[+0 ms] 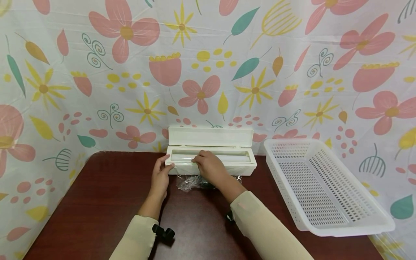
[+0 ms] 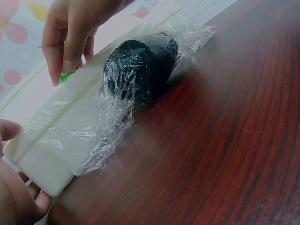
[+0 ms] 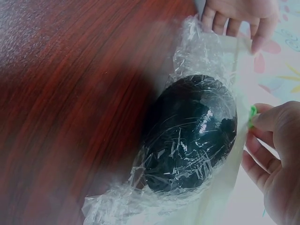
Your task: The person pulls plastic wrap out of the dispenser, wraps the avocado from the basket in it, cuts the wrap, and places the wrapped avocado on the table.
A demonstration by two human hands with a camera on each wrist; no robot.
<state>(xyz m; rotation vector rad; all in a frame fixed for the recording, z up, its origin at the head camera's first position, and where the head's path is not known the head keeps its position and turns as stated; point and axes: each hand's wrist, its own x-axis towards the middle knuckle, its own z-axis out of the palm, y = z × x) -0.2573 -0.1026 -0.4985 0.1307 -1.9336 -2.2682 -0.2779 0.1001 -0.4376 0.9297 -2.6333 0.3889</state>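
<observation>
A white wrap box (image 1: 211, 169) stands at the table's back with its lid (image 1: 210, 137) raised and a roll inside. My left hand (image 1: 160, 179) grips the box's left end, thumb and fingers around it. Between thumb and fingertip, my right hand (image 1: 211, 168) pinches a small green piece (image 2: 65, 76) at the box's top edge; the same green piece (image 3: 252, 116) shows in the right wrist view. Clear film (image 2: 110, 136) runs from the box over its front and around a dark rounded object (image 3: 192, 133), which lies against the box front, partly hidden by my right hand in the head view.
A white perforated basket (image 1: 289, 187) stands on the right side of the dark red wooden table (image 1: 113, 202). A flowered cloth (image 1: 208, 72) hangs behind the table and along its sides.
</observation>
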